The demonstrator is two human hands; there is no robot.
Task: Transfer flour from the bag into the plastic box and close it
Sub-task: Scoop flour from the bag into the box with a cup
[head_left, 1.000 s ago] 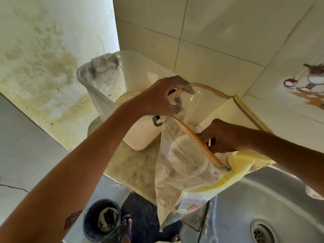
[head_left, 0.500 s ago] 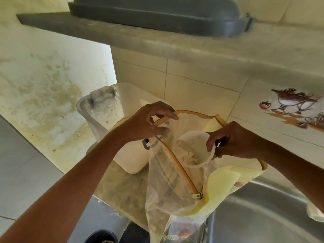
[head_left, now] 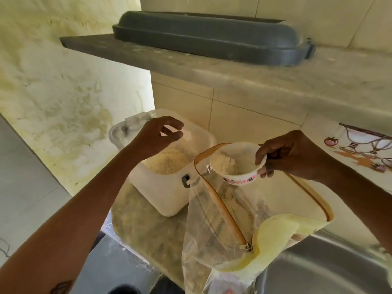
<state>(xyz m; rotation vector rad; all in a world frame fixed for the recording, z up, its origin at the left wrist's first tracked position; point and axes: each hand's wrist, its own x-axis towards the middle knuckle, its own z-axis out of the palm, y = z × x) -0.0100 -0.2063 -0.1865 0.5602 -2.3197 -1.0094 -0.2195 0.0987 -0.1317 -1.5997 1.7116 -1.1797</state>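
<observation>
Two hands up: right hand (head_left: 294,154) pinches small bowl (head_left: 237,164) of flour (over open bag (head_left: 214,225)), left hand (head_left: 158,135) loose, empty, above plastic box (head_left: 167,185) at left

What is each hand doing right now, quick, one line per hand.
Left hand: open, fingers loosely curled, holding nothing, above the translucent plastic box.
Right hand: gripping the small white floral-rimmed bowl of flour.

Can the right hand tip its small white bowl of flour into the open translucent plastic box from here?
Probably yes. The right hand holds the small white bowl above the zippered clear bag, beside the uncovered box; the left hand hovers over it but could withdraw.
</observation>
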